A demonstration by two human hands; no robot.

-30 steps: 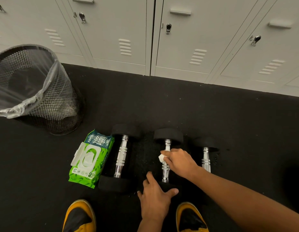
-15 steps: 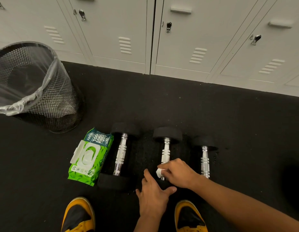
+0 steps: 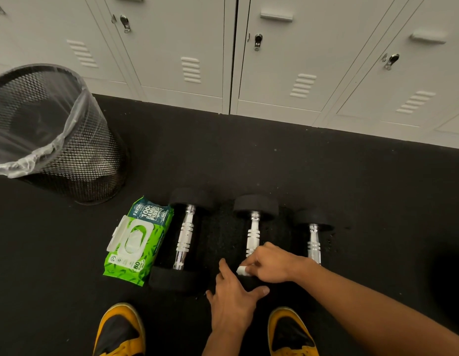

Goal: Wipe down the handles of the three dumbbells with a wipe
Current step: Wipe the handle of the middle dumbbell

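Right hand: my fingers are pinched round the small white crumpled wipe, pressing it against the near end of the middle chrome-handled dumbbell.
Left hand: fingers spread and flat, holding nothing — it rests on that dumbbell's near black head to steady it.
How the wipe handles: soft, damp and light, I judge; it bunches up, so I keep it folded round the bar.
How the dumbbells handle: stiff and heavy; the round heads may roll on the black rubber floor, and the ridged chrome gives grip mid-handle.
Where they lie: the left chrome-handled dumbbell is just beside the green wipes packet; the right chrome-handled dumbbell is beside my forearm.
Hidden: my hands cover the middle bar's near end and head — my arm cuts off the right one's near end.
Hard to tell: which handles are already clean.
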